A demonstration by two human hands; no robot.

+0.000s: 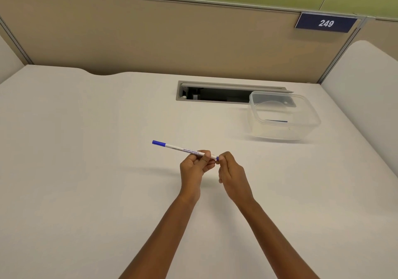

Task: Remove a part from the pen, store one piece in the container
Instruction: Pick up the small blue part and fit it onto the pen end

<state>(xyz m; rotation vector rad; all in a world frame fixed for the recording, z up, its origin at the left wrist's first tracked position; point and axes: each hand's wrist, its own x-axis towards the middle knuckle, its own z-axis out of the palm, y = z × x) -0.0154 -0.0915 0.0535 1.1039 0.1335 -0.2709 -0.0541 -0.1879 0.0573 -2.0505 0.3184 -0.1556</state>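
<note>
White-barrelled felt pen with blue printed lettering (185, 150) is held level above the white desk top (86, 171), its blue cap end (159, 142) pointing left and away, free of any grip. Left hand (195, 166): fingers and thumb closed round the barrel near its right end. Right hand (231, 174): fingertips pinched on the small blue end piece (217, 158), which looks seated, no gap visible.

Clear plastic tub, rectangular, no lid (284, 115), stands well apart to the right and farther back, partly over the grey cable slot (215, 93); something thin and blue lies inside, too unclear to name.

Risks, as judged:
- small plug, narrow pinch; a sudden release could flick it onto the desk or off it.
- barrel held close to one end; the long free length may swing when pulled.
- light tub may slide if knocked during the drop.
</note>
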